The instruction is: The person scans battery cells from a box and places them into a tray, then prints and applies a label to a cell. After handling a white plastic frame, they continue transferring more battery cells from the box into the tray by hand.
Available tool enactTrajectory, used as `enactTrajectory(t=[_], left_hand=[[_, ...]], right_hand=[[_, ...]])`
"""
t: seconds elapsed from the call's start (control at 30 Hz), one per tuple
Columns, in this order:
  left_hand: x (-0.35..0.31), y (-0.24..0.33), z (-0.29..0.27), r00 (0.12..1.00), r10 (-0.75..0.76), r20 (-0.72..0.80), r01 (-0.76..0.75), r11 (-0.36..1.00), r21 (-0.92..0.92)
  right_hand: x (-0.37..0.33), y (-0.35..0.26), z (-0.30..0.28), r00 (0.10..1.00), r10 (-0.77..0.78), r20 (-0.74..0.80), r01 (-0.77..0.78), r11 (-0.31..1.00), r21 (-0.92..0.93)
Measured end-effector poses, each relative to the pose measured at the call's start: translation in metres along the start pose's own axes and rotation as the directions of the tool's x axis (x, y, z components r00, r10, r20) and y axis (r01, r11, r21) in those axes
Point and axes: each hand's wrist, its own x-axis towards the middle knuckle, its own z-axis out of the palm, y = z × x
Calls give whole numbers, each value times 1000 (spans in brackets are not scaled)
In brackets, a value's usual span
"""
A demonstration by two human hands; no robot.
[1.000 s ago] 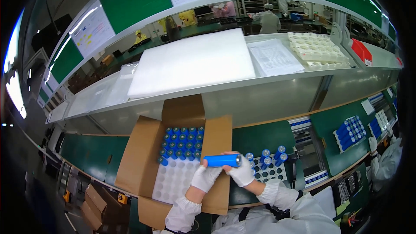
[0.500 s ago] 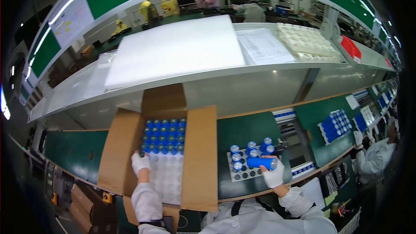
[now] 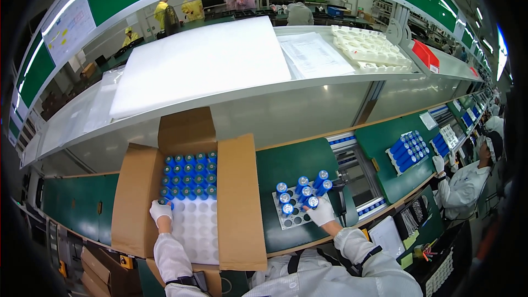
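Note:
A cardboard box (image 3: 236, 203) stands in front of me. Inside it, rows of blue cylindrical battery cells (image 3: 188, 179) stand upright in the far part, and a white foam tray (image 3: 196, 225) with round hollows shows nearer me. My left hand (image 3: 161, 212), in a white glove, is closed on a blue cell at the near left end of the rows. To the right, a white perforated holder (image 3: 286, 221) carries several upright blue cells (image 3: 303, 185). My gloved right hand (image 3: 320, 214) grips another blue cell (image 3: 312, 203) upright at the holder's near right side; its lower end is hidden.
A shelf (image 3: 220, 94) above the bench bears a white foam sheet (image 3: 203, 63), papers (image 3: 316, 55) and cream plastic trays (image 3: 368, 48). Right of the holder runs a conveyor (image 3: 357, 176). Farther right, a co-worker (image 3: 467, 187) sits by another filled holder (image 3: 408, 153).
My right hand has turned its blue cell from lying sideways to upright and brought it down to the holder. My left hand remains at the rows' near left end. The whole view has shifted.

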Motion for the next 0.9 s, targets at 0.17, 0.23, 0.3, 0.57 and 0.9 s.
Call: enactTrajectory(t=[0.17,0.23,0.3,0.57,0.9], left_hand=[[-10,42,-37,984,-115,-135,100,988,-119],[-7,43,-47,972,-103,-212,75,988,-137],[-10,41,-59,941,-113,-320,61,984,-168],[-33,3,-64,969,-238,72,163,390,-906],[-110,91,-86,871,161,464,474,-23,-880]], right_hand=[[0,-4,2,999,9,36,-11,999,36],[1,0,3,999,22,47,-23,1000,9],[-1,-13,0,998,35,47,-35,999,-2],[-4,-15,-4,997,32,76,-32,999,0],[-2,-5,-2,990,36,137,-30,998,-48]])
